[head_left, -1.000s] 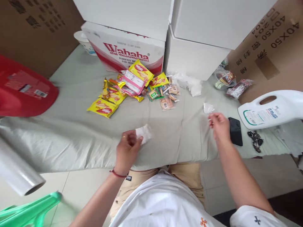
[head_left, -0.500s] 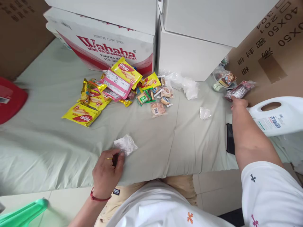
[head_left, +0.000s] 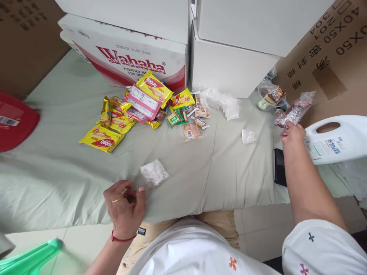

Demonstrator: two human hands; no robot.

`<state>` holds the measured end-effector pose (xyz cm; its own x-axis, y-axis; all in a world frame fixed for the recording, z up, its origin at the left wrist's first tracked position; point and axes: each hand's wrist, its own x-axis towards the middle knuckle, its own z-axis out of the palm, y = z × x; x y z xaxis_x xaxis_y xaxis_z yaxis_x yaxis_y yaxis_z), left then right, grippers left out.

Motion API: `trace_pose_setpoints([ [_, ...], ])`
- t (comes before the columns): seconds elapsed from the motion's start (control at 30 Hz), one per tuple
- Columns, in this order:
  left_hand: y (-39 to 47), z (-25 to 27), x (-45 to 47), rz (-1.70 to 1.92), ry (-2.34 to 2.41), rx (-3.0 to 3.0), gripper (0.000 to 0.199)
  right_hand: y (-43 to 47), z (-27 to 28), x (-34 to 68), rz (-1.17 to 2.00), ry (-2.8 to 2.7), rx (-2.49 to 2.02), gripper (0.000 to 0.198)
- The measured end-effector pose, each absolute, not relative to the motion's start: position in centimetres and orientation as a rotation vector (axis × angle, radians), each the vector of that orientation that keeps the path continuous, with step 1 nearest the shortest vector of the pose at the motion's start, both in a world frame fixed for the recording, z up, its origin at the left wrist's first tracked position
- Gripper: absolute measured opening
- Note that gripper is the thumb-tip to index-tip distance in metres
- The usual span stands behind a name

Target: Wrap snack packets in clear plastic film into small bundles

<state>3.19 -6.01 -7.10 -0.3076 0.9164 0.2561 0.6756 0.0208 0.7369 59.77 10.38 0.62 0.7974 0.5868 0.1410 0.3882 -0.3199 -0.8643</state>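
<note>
My left hand (head_left: 126, 204) rests near the table's front edge, holding nothing, with its fingers loosely curled and the thumb apart. Just beyond the thumb lies a crumpled clear wrapper (head_left: 154, 173). Far to the right, my right hand (head_left: 293, 133) pinches the near end of a shiny clear plastic packet (head_left: 297, 110) with dark red parts; what is inside cannot be made out. That packet slants upward, beside a clear plastic bowl (head_left: 259, 91) of small wrapped snacks. A second clear wrapper (head_left: 248, 136) lies left of this hand.
Yellow wafer packs (head_left: 101, 138) and small wrapped biscuits (head_left: 191, 131) form a pile before the Wahaha carton (head_left: 129, 57). White boxes (head_left: 229, 61) stand behind. A white detergent jug (head_left: 338, 139) and dark phone (head_left: 279, 167) flank my right arm. At left sits a red object (head_left: 15, 122).
My right hand has raised the plastic packet and shifted it slightly right. My left hand has drawn back left from the crumpled wrapper, its thumb and fingers spreading a little.
</note>
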Motion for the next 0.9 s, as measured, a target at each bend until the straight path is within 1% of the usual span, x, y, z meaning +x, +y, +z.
trace_pose_setpoints([
  [0.1,-6.4,-6.7,2.9,1.354,2.014,1.611,0.031,5.9,0.9,55.5,0.484,-0.686,-1.845,0.046],
  [0.17,-6.9,-5.5,3.3,1.394,1.937,1.699,0.023,2.3,0.7,51.4,0.683,-0.696,-1.769,0.050],
  [0.23,-7.4,-3.8,4.5,1.298,1.700,1.784,0.010,-1.3,0.2,46.5,1.053,-0.611,-1.596,0.052],
  [0.27,-7.7,-2.9,5.5,1.203,1.520,1.798,0.005,-2.8,-0.2,43.9,1.175,-0.567,-1.558,0.051],
  [0.3,-7.9,-2.2,6.6,1.104,1.363,1.781,0.003,-4.2,-0.5,41.3,1.276,-0.530,-1.541,0.049],
  [0.33,-8.1,-1.7,7.8,1.023,1.288,1.738,0.004,-5.4,-0.9,38.8,1.360,-0.502,-1.534,0.048],
  [0.37,-8.2,-1.5,9.0,0.968,1.272,1.696,0.010,-6.5,-1.4,36.4,1.432,-0.481,-1.530,0.047],
  [0.43,-8.1,-1.9,10.9,0.898,1.288,1.689,0.039,-8.2,-2.4,32.2,1.544,-0.475,-1.525,0.046],
  [0.47,-8.0,-2.4,11.4,0.899,1.306,1.689,0.046,-8.9,-2.8,30.5,1.582,-0.494,-1.528,0.046],
  [0.5,-8.0,-3.1,11.7,0.904,1.328,1.685,0.044,-9.5,-3.2,29.2,1.608,-0.539,-1.537,0.045],
  [0.6,-8.0,-4.9,10.9,0.905,1.356,1.667,0.017,-10.5,-3.7,27.8,1.665,-0.909,-1.555,0.041],
  [0.63,-8.1,-5.3,10.4,0.903,1.361,1.660,0.013,-10.4,-3.6,28.1,1.680,-1.093,-1.554,0.040],
  [0.7,-8.3,-5.8,9.7,0.912,1.372,1.656,0.014,-9.4,-3.2,29.6,1.650,-1.453,-1.588,0.042],
  [0.77,-8.3,-6.0,9.5,0.927,1.399,1.667,0.012,-7.5,-2.7,31.5,1.451,-1.634,-1.707,0.045],
  [0.83,-8.1,-6.0,9.9,0.914,1.435,1.691,0.013,-5.0,-2.5,33.0,1.178,-1.613,-1.811,0.042],
  [0.9,-7.7,-5.9,10.5,0.882,1.486,1.717,0.014,-2.4,-2.6,33.5,1.035,-1.511,-1.817,0.044],
])
